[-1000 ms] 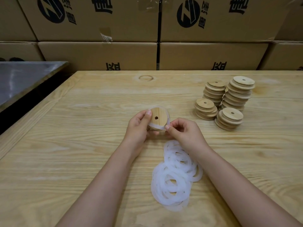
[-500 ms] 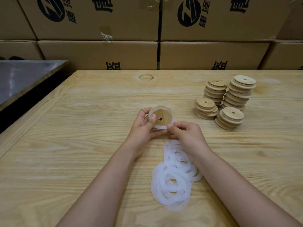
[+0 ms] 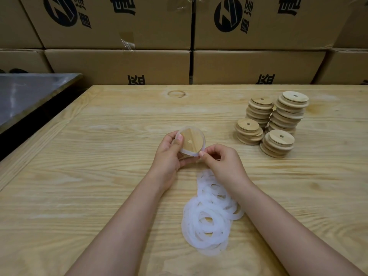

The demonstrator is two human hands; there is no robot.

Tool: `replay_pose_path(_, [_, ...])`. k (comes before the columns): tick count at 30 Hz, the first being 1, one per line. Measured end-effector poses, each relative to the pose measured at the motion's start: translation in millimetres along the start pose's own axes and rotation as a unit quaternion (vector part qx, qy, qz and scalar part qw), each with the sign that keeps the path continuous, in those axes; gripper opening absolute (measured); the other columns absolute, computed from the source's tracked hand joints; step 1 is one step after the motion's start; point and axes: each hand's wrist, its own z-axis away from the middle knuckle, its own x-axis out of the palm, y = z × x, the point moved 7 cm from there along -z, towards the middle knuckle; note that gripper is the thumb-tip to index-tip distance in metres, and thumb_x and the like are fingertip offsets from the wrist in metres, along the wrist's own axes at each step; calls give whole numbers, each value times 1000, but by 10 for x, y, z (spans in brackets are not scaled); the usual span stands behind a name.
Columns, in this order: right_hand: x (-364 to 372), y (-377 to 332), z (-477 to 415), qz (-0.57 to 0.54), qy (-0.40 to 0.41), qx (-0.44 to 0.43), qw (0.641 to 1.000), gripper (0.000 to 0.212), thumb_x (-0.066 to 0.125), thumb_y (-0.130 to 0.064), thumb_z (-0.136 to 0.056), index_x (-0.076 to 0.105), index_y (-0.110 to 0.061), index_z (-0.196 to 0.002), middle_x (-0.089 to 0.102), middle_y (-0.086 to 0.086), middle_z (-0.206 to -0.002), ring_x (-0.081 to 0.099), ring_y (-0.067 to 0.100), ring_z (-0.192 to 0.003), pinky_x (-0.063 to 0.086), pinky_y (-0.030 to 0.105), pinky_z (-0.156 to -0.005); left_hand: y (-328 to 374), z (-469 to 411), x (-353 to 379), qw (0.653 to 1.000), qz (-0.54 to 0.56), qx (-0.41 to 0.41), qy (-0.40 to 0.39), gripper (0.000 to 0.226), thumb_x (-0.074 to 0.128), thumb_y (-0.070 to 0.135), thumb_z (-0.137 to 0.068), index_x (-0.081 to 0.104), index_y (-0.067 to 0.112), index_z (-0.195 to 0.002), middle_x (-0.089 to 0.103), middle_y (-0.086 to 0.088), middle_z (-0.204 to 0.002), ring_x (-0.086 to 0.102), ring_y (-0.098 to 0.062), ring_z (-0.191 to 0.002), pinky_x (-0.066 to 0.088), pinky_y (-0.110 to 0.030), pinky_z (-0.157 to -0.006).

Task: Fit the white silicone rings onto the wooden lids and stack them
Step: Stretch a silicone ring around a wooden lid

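The fingers [image 3: 179, 138] of the left hand [image 3: 169, 156] curl round a round pale wooden lid [image 3: 192, 143], thumb laid on its smooth face beside the small centre hole. The right hand [image 3: 224, 165] pinches a white translucent silicone ring [image 3: 203, 136] at the lid's lower right edge, its other fingers folded in. The soft ring runs all round the lid. A second ago the lid was tilted away to the right; now its face is turned up. Both hands hover in the middle of the frame above the grainy pine bench [image 3: 99, 156]. Below them lies a heap of loose white silicone rings [image 3: 207, 218]. Four stacks of round wooden lids [image 3: 278, 118] stand at the right. Brown cardboard boxes [image 3: 119, 64] fill the top and a grey metal surface [image 3: 29, 92] the upper left.
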Motion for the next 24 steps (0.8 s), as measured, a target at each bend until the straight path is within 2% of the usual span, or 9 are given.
replay_pose_path(4, [-15,122,-8,-103,29,50,993,14,64,-19,-89,66,-17,-75,60,-19,-57,53,-7,-58,41,14,-66,-24,-5,60,1000,-6,-7,-26,16,38,20,-100,48,15,-112,62,-8,-104,58,-20,-94,46,-30,-75])
replay_pose_path(6, [-36,171,-17,-140,47,73,986,15,65,-19,-89,67,-18,-75,60,-17,-60,53,-5,-60,41,16,-68,-37,-9,77,999,-9,-8,-36,14,40,19,-99,49,17,-109,63,-3,-97,60,-14,-89,45,-27,-74])
replay_pose_path(8, [-46,181,-18,-156,49,85,983,14,65,-20,-88,68,-19,-74,61,-14,-64,54,-3,-61,42,17,-69,-48,-6,85,999,5,-8,-45,14,41,17,-99,48,16,-111,64,-3,-97,61,-15,-89,47,-28,-76])
replay_pose_path(11, [-22,155,-7,-157,22,86,984,17,68,-23,-86,70,-21,-69,64,-14,-61,56,-7,-58,44,17,-67,-39,4,77,999,9,4,-50,16,44,13,-97,46,13,-113,68,-8,-97,65,-21,-90,53,-29,-78])
replay_pose_path(15, [-32,172,-5,-145,37,84,985,21,67,-22,-87,68,-18,-67,62,-12,-60,54,-7,-57,43,20,-68,-40,21,80,998,11,3,-64,16,47,6,-96,45,11,-111,68,-16,-102,65,-33,-99,54,-43,-88])
replay_pose_path(18, [-54,181,-9,-140,52,82,985,21,66,-17,-87,64,-14,-67,58,-5,-65,51,2,-61,44,20,-68,-46,21,88,998,5,-5,-64,18,48,2,-95,45,11,-110,68,-17,-102,67,-32,-97,56,-43,-86])
replay_pose_path(20, [-55,180,-13,-129,47,81,987,20,65,-14,-87,63,-14,-67,56,-8,-61,49,2,-59,42,19,-65,-52,16,82,999,-10,-6,-51,18,51,2,-93,44,10,-108,68,-18,-100,68,-30,-92,57,-39,-82])
replay_pose_path(24, [-44,175,-6,-115,36,84,989,18,66,-11,-85,62,-9,-69,53,-1,-64,46,9,-63,40,22,-65,-53,7,57,999,-34,4,-25,25,58,14,-91,48,7,-113,71,-14,-97,69,-27,-90,58,-37,-76])
